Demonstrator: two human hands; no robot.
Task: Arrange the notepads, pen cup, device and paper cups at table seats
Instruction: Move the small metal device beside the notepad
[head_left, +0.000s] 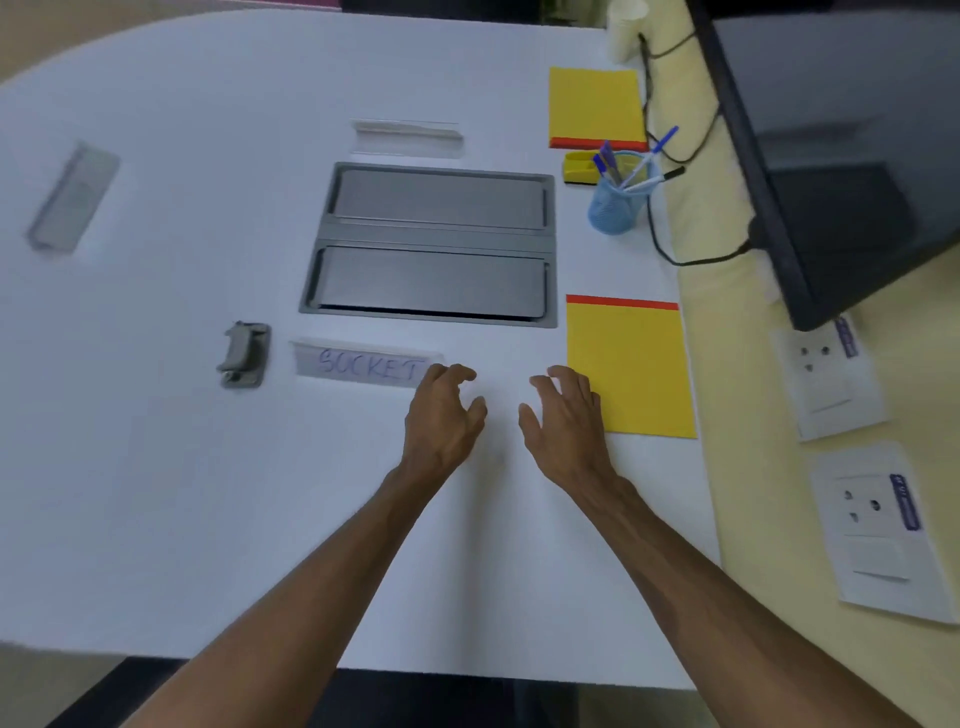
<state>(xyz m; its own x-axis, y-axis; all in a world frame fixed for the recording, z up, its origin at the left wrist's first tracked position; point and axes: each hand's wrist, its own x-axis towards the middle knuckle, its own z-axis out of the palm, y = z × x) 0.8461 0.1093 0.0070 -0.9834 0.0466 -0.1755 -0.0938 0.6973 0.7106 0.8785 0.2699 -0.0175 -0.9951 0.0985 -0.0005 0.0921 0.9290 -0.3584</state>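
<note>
**Head view: both hands empty over desk, notepad just right of right hand**

Head view, near to far. Two bare forearms reach in from the near edge of the white desk. Left hand and right hand sit side by side, apart, fingers spread and curled, each grip released and holding nothing. Cannot tell if the fingertips touch the desk.

Near yellow notepad lies flat just right of the right hand, whose edge overlaps its lower left side. Long axis runs near-to-far, red binding strip at the far end. Its right edge is close to the desk's right edge.

Paper label reading SOCKET lies just left of the left hand's fingertips, long axis left-right. Small grey device sits left of the label, apart from it.

Beyond the hands, the grey metal socket hatch is set into the desk middle, two panels, long axis left-right. Another label lies past it, blurred.

Far right: blue mesh pen cup stands upright with pens leaning right. A yellow holder sits just behind it. Second yellow notepad lies beyond, red strip at its near end. White paper cups stacked at the far right corner. Black cable runs past the cup to a dark monitor.

Far left, a blurred grey strip lies tilted. Wide bare room left and near.
</note>
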